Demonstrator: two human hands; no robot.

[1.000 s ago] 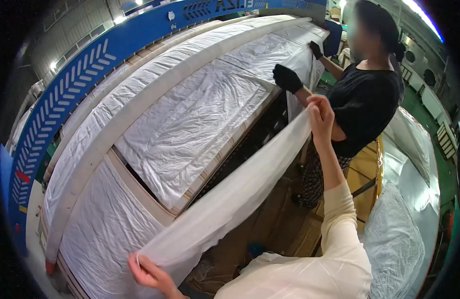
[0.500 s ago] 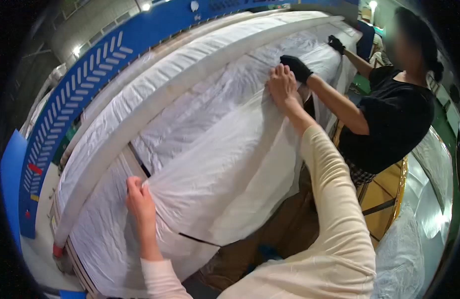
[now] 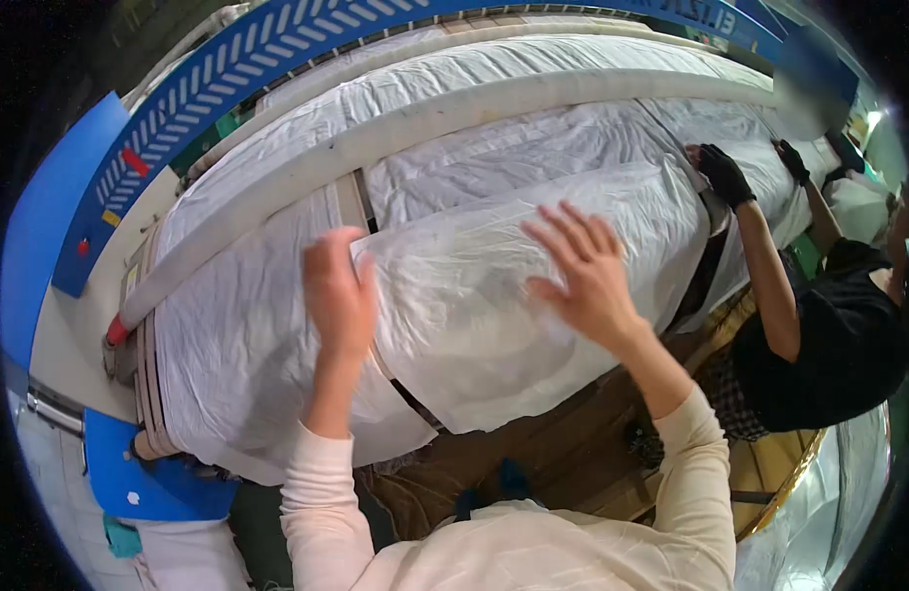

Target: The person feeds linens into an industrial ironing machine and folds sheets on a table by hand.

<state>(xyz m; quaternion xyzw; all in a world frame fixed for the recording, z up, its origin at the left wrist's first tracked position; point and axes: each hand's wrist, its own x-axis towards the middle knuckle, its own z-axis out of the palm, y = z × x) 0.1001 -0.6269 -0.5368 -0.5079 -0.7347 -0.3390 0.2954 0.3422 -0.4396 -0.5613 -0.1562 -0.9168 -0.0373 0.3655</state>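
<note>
On the long white-covered bed in front of me, the thin white sheet [image 3: 454, 320] is lying mostly flat over one section, its near edge hanging down my side. I'd call this the laying-out and straightening step. My right hand [image 3: 578, 261] has its fingers fanned wide over the sheet with nothing gripped, though I honestly can't tell if it's touching. My left hand [image 3: 338, 295] is curled and blurry right at the sheet's left corner, so no idea if it's pinching the cloth or just beside it. As I see it, the next move calls for lining that edge up with the dark gap [image 3: 410, 399], then flat palms on the ripples, without dragging it crooked. The bed cover [image 3: 238, 325] itself is pretty wrinkly, and a long pale tube [image 3: 376, 143] curves across behind the sheet, with a blue beam [image 3: 228, 74] beyond that. A co-worker in black [image 3: 819, 335] is on my right, one black glove [image 3: 722, 175] by the sheet's far end. Brown covering [image 3: 543, 443] on the floor below, and a bright light [image 3: 873, 118] off to the right.
</note>
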